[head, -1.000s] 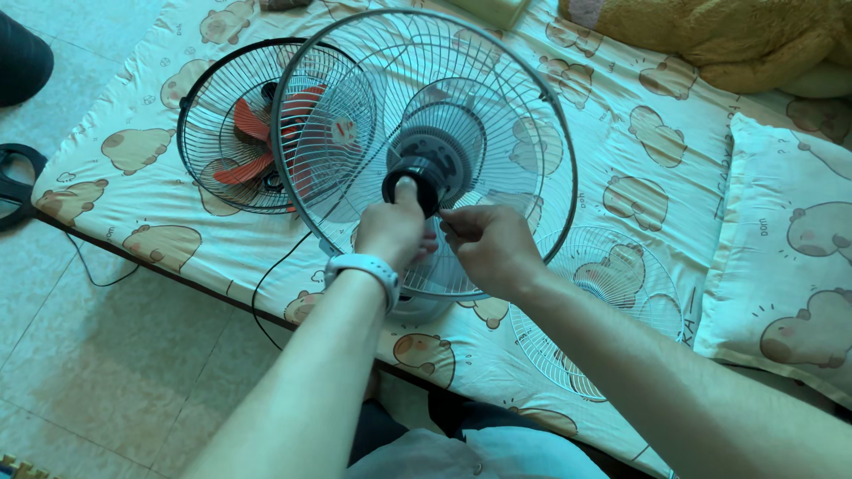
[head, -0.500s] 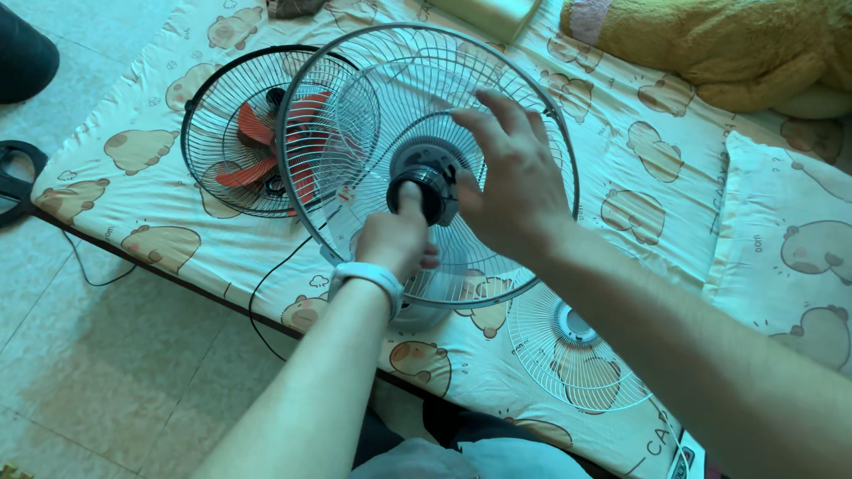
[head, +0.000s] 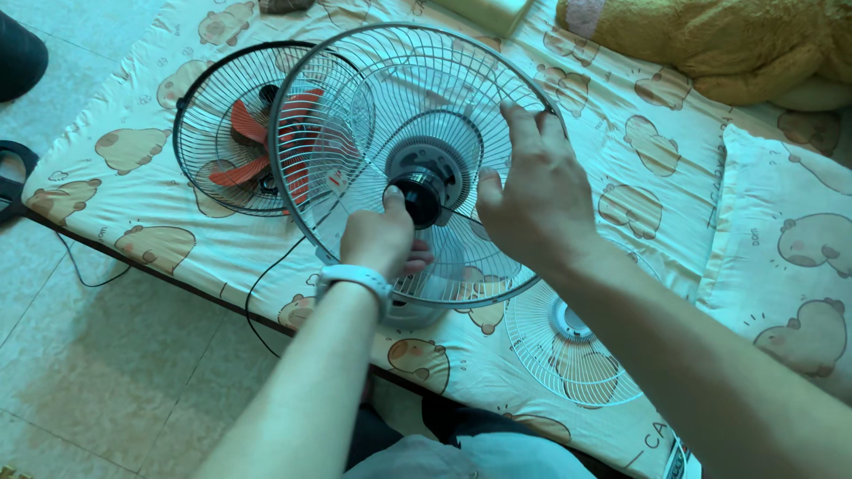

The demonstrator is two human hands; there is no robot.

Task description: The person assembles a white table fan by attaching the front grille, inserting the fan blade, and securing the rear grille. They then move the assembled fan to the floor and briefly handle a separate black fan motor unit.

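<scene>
Currently: fan guard steadied, centre hub pinched

The grey wire fan guard [head: 417, 98] stands tilted up over the near edge of the mattress [head: 133, 204], left of its middle. At its centre is a black round hub [head: 417, 197] in front of the grey motor housing [head: 435, 155].

The left hand [head: 382, 239] is clenched just below the hub, thumb and fingertips grasping it. A white wristband [head: 355, 277] is on that wrist. The right hand [head: 537, 200] lies spread against the right half of the guard, fingers up by the rim wire and thumb near the hub. It presses or braces the wires; I cannot tell if any finger hooks round one.

Judged step: working the centre hub piece while the guard is held against turning. The next move calls for a firm pinch on the hub and a steady counter-hold on the wires, since the guard is propped up rather than lying flat and could swing.

Around it:
- Behind the guard, toward the far left corner, a second fan with a black guard and red blades [head: 240, 133] lies flat, partly overlapped.
- A loose white grille [head: 572, 341] lies flat by the near edge, under the right forearm.
- A black cord [head: 266, 284] drops over the near edge to the tiled floor [head: 106, 355].
- A pillow [head: 790, 239] sits at the right edge.
- A brown plush toy [head: 737, 44] is at the far right corner.
</scene>
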